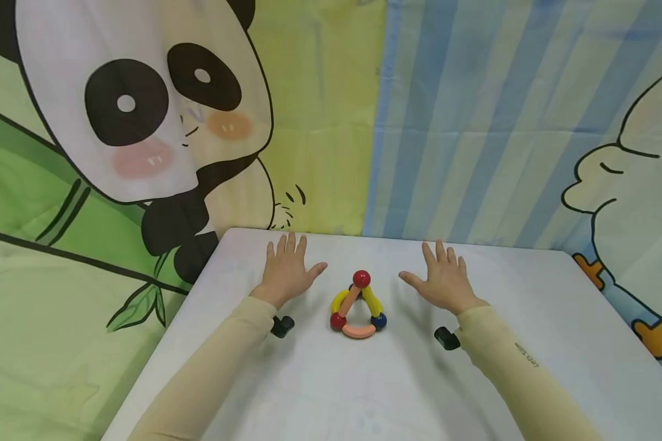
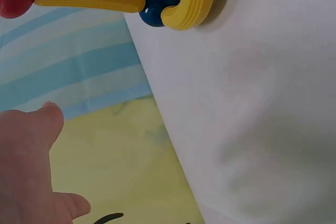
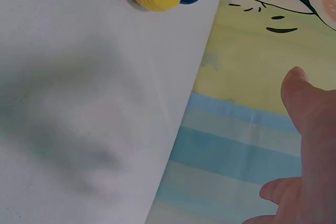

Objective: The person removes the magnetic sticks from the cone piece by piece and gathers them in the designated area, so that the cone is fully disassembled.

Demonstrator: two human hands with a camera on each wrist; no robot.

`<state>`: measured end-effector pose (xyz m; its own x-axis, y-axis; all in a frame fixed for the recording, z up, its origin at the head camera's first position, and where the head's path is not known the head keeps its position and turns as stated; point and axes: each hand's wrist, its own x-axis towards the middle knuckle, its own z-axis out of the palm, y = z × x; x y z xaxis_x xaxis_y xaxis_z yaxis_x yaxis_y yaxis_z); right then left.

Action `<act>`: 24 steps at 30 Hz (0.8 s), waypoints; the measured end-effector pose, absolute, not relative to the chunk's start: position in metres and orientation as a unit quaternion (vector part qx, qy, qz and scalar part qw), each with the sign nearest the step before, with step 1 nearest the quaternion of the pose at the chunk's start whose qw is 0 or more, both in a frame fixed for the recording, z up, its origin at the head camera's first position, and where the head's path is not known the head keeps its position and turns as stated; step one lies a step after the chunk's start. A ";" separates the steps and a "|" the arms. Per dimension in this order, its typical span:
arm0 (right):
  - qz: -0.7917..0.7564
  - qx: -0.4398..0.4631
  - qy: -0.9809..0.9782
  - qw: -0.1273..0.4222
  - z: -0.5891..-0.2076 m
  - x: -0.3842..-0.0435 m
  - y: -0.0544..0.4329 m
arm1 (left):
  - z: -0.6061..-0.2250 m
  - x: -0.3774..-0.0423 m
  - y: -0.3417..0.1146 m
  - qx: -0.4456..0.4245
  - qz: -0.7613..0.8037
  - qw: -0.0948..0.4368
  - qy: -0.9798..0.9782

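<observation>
A small toy pyramid of rods and balls (image 1: 350, 301) stands on the white table between the two hands. A red ball (image 1: 361, 279) tops it. At its base are a red ball (image 1: 338, 321), a dark blue ball (image 1: 379, 321) and a partly hidden dark ball at the back, joined by curved yellow and orange rods. To its left, my left hand (image 1: 287, 272) is held with fingers straight and thumb spread toward it. On the other side, my right hand (image 1: 444, 282) has its fingers spread likewise. Neither hand touches the toy. Both wrist views show part of it.
The white table (image 1: 353, 392) reaches back to a hanging cloth (image 1: 320, 122) printed with a panda and blue stripes. Small black devices (image 1: 282, 326) sit at both wrists. Shadows of the arms fall on the tabletop.
</observation>
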<state>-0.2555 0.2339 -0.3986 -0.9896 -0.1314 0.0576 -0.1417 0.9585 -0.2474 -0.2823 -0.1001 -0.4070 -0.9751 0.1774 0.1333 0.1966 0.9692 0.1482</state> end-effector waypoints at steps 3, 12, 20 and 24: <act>0.128 0.071 -0.989 0.019 -0.406 -0.252 0.233 | -0.413 -0.280 -0.098 -0.094 -0.083 0.055 -0.991; 0.211 0.079 -0.974 0.000 -0.444 -0.230 0.214 | -0.455 -0.263 -0.091 -0.114 -0.180 -0.008 -0.977; 0.320 0.074 -0.944 0.034 -0.478 -0.207 0.190 | -0.488 -0.243 -0.074 -0.146 -0.273 0.024 -0.951; 0.367 0.084 -0.924 0.061 -0.489 -0.199 0.177 | -0.494 -0.233 -0.065 -0.130 -0.328 0.042 -0.935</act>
